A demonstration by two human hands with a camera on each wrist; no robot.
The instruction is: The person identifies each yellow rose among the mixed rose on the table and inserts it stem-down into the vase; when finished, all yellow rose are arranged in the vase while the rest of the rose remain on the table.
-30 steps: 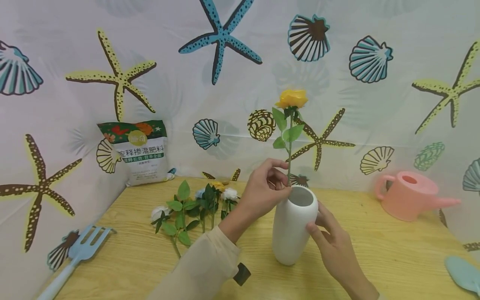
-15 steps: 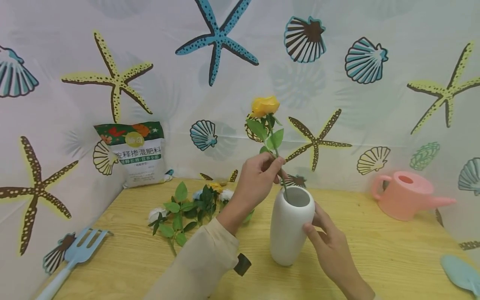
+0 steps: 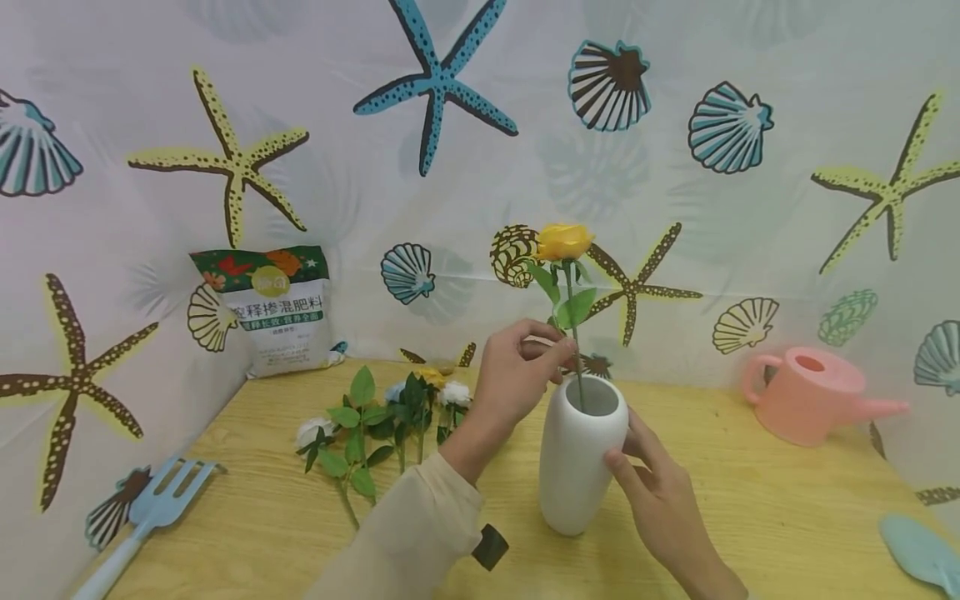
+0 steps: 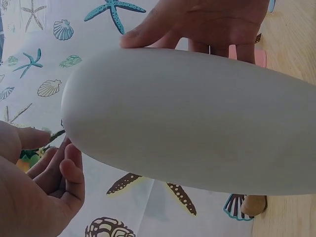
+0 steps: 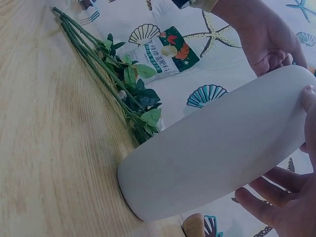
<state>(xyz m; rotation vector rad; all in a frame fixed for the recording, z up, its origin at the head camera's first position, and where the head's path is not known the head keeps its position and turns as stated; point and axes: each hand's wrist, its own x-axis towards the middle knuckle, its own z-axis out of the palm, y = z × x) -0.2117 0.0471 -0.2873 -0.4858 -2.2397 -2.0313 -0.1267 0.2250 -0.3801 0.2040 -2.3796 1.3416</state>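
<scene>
A yellow rose [image 3: 564,242] with green leaves stands nearly upright, its stem running down into the mouth of the white vase [image 3: 577,467]. Just above the rim, my left hand [image 3: 517,375] pinches that stem between thumb and fingers. My right hand [image 3: 663,504] grips the vase from the right, thumb in front and fingers round the back. In the left wrist view the vase [image 4: 187,118] hides most of the stem. The right wrist view shows the vase [image 5: 212,153] with its base on the table; the stem's lower end is hidden inside.
Several loose flowers [image 3: 360,417] lie on the wooden table [image 3: 750,517] to the left. Behind them stands a fertilizer bag [image 3: 285,312]. A blue hand fork [image 3: 161,500] is at far left. On the right are a pink watering can [image 3: 813,396] and a pale blue-green scoop-like tool [image 3: 918,546].
The yellow rose has come down, its stem going deeper into the vase. It leaned left half a second ago and is now straighter. My right hand keeps its hold on the vase.
</scene>
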